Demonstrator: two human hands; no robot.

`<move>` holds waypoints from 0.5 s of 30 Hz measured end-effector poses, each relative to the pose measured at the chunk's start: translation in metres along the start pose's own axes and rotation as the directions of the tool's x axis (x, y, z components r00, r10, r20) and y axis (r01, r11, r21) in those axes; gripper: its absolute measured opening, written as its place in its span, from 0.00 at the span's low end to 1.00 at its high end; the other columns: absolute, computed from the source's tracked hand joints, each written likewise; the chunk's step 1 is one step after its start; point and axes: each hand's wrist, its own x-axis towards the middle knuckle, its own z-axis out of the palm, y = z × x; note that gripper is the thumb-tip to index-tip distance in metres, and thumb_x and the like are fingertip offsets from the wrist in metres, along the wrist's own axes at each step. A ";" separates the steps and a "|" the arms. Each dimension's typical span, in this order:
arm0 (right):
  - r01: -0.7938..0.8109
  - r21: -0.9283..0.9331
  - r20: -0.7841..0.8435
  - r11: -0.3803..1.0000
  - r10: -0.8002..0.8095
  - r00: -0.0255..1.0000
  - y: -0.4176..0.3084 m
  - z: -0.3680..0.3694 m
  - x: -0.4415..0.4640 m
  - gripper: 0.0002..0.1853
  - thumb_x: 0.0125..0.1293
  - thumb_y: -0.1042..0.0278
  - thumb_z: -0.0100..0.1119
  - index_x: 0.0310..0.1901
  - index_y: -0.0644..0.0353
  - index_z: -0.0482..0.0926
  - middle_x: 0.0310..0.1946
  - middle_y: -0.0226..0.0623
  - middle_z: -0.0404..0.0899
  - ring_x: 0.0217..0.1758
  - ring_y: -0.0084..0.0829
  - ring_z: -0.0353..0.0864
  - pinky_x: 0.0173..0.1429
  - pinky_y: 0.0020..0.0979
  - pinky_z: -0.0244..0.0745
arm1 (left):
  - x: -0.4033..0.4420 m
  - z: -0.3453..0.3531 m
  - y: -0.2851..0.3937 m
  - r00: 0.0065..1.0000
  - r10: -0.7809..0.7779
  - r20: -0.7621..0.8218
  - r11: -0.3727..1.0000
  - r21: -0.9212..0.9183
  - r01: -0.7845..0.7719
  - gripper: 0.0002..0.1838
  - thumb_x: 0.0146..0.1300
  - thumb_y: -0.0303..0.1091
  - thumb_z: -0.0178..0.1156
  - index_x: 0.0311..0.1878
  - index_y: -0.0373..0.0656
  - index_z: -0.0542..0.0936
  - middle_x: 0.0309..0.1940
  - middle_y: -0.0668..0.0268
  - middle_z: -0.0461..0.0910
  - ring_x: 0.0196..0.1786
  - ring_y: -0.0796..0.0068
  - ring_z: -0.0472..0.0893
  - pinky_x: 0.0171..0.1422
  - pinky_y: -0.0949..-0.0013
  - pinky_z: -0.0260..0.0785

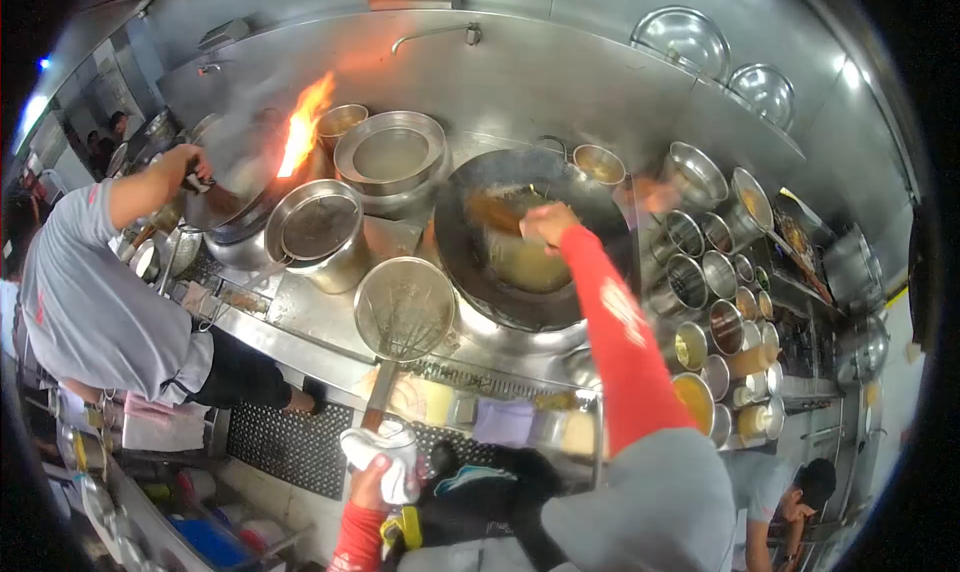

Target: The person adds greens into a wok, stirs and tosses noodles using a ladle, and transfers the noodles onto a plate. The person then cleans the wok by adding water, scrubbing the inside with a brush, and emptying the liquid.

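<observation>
My right hand (550, 227), in a red sleeve, is closed on a brown wok brush (495, 212); the brush is blurred. It reaches over a large dark wok (465, 272) with cloudy liquid (530, 265) in its bottom. Low in the view, my left hand (370, 484) grips a folded white cloth (388, 457). The wooden handle of a round mesh strainer (405, 309) runs down to this cloth; whether my fingers also hold the handle is hidden. The strainer's bowl is at the stove's front edge, left of the wok.
Tall flames (305, 127) rise at a co-worker's (110, 282) wok on the left. Pots (390, 152) and a second strainer (318, 222) stand between the woks. Several metal containers (685, 277) crowd the right side. Another person (780, 502) bends at lower right.
</observation>
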 end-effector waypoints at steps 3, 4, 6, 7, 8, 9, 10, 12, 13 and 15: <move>0.245 -0.245 -0.433 0.938 -0.332 0.838 0.008 0.057 0.002 0.20 0.56 0.54 0.66 0.46 0.59 0.84 0.34 0.46 0.84 0.41 0.47 0.83 0.46 0.51 0.75 | 0.004 0.034 0.019 0.998 -0.055 0.031 0.993 0.110 0.051 0.40 0.51 0.54 0.67 0.56 0.30 0.69 0.35 0.51 0.79 0.30 0.63 0.81 0.31 0.65 0.77; 0.359 -0.493 -0.407 0.793 -0.574 0.710 0.035 0.080 -0.005 0.21 0.56 0.54 0.66 0.48 0.58 0.83 0.36 0.47 0.84 0.41 0.45 0.84 0.48 0.48 0.75 | 0.005 0.034 0.022 0.997 -0.031 0.070 0.996 0.085 0.026 0.40 0.51 0.54 0.68 0.57 0.30 0.68 0.35 0.51 0.79 0.30 0.63 0.81 0.31 0.65 0.77; 0.411 -0.675 -0.186 0.613 -0.680 0.709 0.045 0.081 -0.005 0.22 0.55 0.54 0.66 0.50 0.57 0.83 0.40 0.49 0.84 0.43 0.42 0.84 0.51 0.43 0.76 | 0.002 0.017 0.018 0.989 0.031 0.141 0.998 0.054 -0.039 0.40 0.52 0.51 0.67 0.59 0.31 0.67 0.36 0.51 0.79 0.31 0.62 0.82 0.31 0.66 0.77; 0.402 -0.651 -0.054 0.643 -0.568 0.821 0.024 0.053 0.001 0.22 0.55 0.55 0.66 0.50 0.56 0.83 0.42 0.49 0.83 0.43 0.40 0.84 0.53 0.40 0.76 | -0.008 0.039 0.032 0.989 0.134 0.059 0.988 0.073 -0.138 0.39 0.52 0.50 0.67 0.60 0.32 0.67 0.36 0.52 0.79 0.31 0.62 0.82 0.30 0.67 0.77; 0.376 -0.634 0.087 0.676 -0.420 0.903 0.007 0.027 0.001 0.23 0.55 0.55 0.65 0.51 0.56 0.83 0.45 0.50 0.82 0.44 0.39 0.85 0.54 0.38 0.76 | -0.004 0.036 0.037 0.993 0.116 0.033 0.990 0.078 -0.118 0.40 0.51 0.50 0.67 0.60 0.33 0.66 0.35 0.52 0.79 0.31 0.63 0.82 0.30 0.67 0.77; 0.252 -0.516 0.015 0.818 -0.286 0.958 0.007 0.021 0.002 0.23 0.54 0.55 0.65 0.50 0.56 0.83 0.45 0.50 0.82 0.44 0.39 0.85 0.55 0.38 0.76 | -0.014 0.033 0.033 0.998 0.061 -0.011 0.995 0.076 -0.060 0.40 0.50 0.50 0.68 0.60 0.33 0.66 0.35 0.52 0.78 0.31 0.63 0.81 0.30 0.68 0.77; 0.112 -0.377 -0.057 0.919 -0.144 0.988 0.007 0.016 0.003 0.23 0.54 0.55 0.65 0.50 0.56 0.83 0.46 0.51 0.82 0.45 0.39 0.85 0.55 0.37 0.76 | -0.015 0.031 0.025 1.000 0.021 -0.001 0.999 0.039 -0.021 0.41 0.50 0.50 0.68 0.60 0.33 0.65 0.34 0.52 0.78 0.30 0.64 0.81 0.30 0.68 0.76; 0.072 -0.155 -0.363 0.985 -0.125 0.923 -0.003 0.020 0.027 0.22 0.54 0.53 0.64 0.49 0.57 0.84 0.43 0.50 0.83 0.44 0.42 0.84 0.54 0.38 0.77 | 0.000 0.034 0.026 0.996 -0.039 0.081 0.999 0.010 0.038 0.41 0.49 0.50 0.69 0.60 0.33 0.65 0.35 0.52 0.78 0.29 0.64 0.80 0.30 0.67 0.76; 0.152 -0.257 -0.381 0.954 -0.244 0.892 0.009 0.038 0.028 0.22 0.54 0.53 0.63 0.49 0.56 0.83 0.43 0.50 0.83 0.44 0.43 0.84 0.53 0.38 0.77 | 0.000 0.034 0.023 0.994 -0.026 0.106 1.000 -0.006 0.027 0.38 0.51 0.47 0.68 0.60 0.33 0.66 0.36 0.51 0.78 0.31 0.62 0.81 0.31 0.67 0.76; 0.317 -0.527 -0.309 0.788 -0.526 0.792 0.023 0.070 -0.015 0.22 0.55 0.52 0.62 0.48 0.55 0.84 0.43 0.49 0.83 0.45 0.44 0.84 0.54 0.39 0.76 | 0.000 0.024 0.025 0.989 0.009 0.149 1.000 -0.028 -0.005 0.33 0.56 0.42 0.65 0.60 0.33 0.67 0.40 0.49 0.78 0.36 0.59 0.82 0.34 0.66 0.77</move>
